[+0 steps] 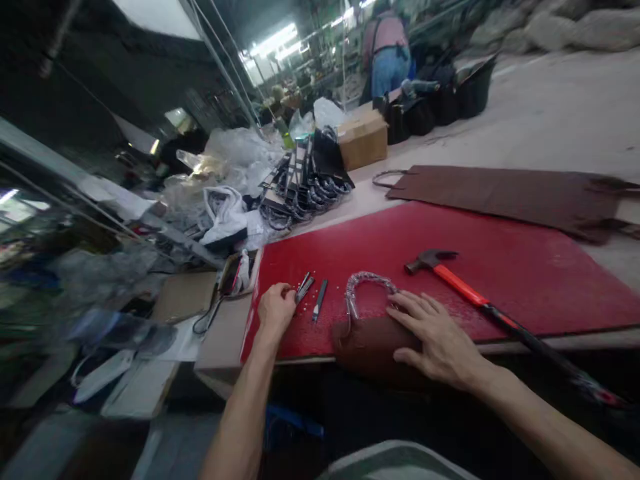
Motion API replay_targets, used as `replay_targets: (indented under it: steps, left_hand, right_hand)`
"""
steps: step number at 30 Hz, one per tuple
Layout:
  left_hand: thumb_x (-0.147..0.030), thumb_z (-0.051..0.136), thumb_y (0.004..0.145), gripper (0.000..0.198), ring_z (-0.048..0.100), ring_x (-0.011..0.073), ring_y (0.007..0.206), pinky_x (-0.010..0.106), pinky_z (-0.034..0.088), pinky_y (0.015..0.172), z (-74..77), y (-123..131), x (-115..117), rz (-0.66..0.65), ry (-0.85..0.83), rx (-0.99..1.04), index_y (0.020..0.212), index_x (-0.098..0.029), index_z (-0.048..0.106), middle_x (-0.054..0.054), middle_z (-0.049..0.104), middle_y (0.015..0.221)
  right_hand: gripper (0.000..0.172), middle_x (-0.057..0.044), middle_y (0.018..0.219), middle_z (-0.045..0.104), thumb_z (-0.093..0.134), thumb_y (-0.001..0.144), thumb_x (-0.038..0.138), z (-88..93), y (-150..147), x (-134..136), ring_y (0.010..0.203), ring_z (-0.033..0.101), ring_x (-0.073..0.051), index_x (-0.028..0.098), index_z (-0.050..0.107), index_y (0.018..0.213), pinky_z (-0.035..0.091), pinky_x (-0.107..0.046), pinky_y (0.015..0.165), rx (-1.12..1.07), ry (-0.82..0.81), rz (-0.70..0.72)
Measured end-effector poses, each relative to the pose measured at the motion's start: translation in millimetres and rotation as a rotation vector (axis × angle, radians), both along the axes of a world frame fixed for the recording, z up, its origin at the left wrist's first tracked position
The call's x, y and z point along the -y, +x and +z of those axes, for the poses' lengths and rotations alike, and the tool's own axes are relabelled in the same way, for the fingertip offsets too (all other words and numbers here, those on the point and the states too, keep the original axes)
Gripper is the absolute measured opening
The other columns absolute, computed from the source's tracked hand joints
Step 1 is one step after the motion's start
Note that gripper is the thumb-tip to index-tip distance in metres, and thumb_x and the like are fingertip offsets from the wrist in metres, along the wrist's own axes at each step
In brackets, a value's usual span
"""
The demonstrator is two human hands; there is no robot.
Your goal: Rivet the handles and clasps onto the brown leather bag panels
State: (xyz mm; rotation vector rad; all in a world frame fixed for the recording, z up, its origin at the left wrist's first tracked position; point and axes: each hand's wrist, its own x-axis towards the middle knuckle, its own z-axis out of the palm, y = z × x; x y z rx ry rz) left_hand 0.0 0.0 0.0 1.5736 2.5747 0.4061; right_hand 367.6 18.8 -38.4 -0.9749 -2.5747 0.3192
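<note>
At the left of the red board, my left hand (277, 308) has its fingers curled together against the near end of slim metal punches (304, 288). Another flat metal punch (320, 301) lies just right of them, among small pale bits. My right hand (433, 333) lies flat, fingers spread, on a brown leather piece (373, 343) that hangs over the board's front edge. From this piece rises a curved handle wrapped in clear plastic (356, 283); my right fingertips are at its right end. A claw hammer (460, 283) with an orange and black handle rests right of my right hand.
The red board (380, 233) covers the table front. Behind it lie a long brown leather panel (500, 193), a pile of black straps and plastic-wrapped handles (305, 180), a cardboard box (363, 139) and black bags (440, 100). A person (387, 53) stands far back.
</note>
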Motion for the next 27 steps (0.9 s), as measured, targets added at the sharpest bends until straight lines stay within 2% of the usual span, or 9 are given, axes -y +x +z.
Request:
replay_targets:
  steps: [5,9,16,22,24,27]
  left_hand:
    - [-0.028,0.063,0.084,0.018,0.068,0.0187,0.092,0.025,0.049,0.083,6.1,-14,-5,-0.040,-0.066,0.032,0.095,-0.019,0.075,0.005,0.075,0.097]
    - [-0.029,0.063,0.083,0.017,0.069,0.0198,0.091,0.026,0.049,0.081,10.6,-11,-14,-0.061,-0.112,0.030,0.092,-0.022,0.077,0.005,0.076,0.094]
    - [-0.031,0.058,0.084,0.024,0.068,0.0247,0.098,0.029,0.049,0.085,18.4,4,-40,-0.105,-0.188,-0.039,0.094,-0.019,0.076,0.011,0.075,0.100]
    - [-0.032,0.066,0.076,0.031,0.067,0.0307,0.102,0.034,0.051,0.084,18.8,6,-73,-0.182,-0.277,-0.072,0.102,-0.017,0.073,0.015,0.073,0.106]
    - [-0.029,0.065,0.075,0.027,0.068,0.0323,0.100,0.035,0.052,0.083,16.1,7,-85,-0.196,-0.299,-0.073,0.097,-0.016,0.073,0.017,0.073,0.103]
    - [-0.021,0.066,0.071,0.013,0.069,0.0356,0.095,0.037,0.053,0.080,13.9,9,-97,-0.198,-0.325,-0.079,0.080,-0.013,0.071,0.019,0.073,0.089]
  right_hand:
    - [0.062,-0.015,0.147,0.048,0.068,0.081,0.047,-1.4,-2,-3,0.136,0.044,-0.037,0.017,0.059,0.134,0.035,-0.061,0.111,-0.015,0.019,0.002]
    - [0.060,-0.016,0.147,0.048,0.067,0.082,0.048,-0.6,-3,-3,0.136,0.044,-0.037,0.017,0.060,0.133,0.035,-0.061,0.111,-0.018,0.033,0.004]
    - [0.064,-0.016,0.148,0.048,0.068,0.081,0.052,-0.5,-4,-3,0.136,0.043,-0.037,0.016,0.059,0.134,0.033,-0.061,0.112,-0.001,0.023,-0.004]
    - [0.070,-0.016,0.149,0.046,0.071,0.078,0.056,10.6,-6,4,0.139,0.039,-0.036,0.016,0.059,0.134,0.027,-0.059,0.115,0.023,-0.057,-0.018]
    - [0.071,-0.015,0.150,0.044,0.073,0.077,0.056,13.3,-7,5,0.140,0.037,-0.035,0.016,0.058,0.134,0.026,-0.058,0.116,0.034,-0.080,-0.025]
    - [0.072,-0.015,0.151,0.044,0.074,0.077,0.056,15.7,-8,7,0.141,0.036,-0.034,0.016,0.058,0.135,0.024,-0.058,0.117,0.037,-0.105,-0.034]
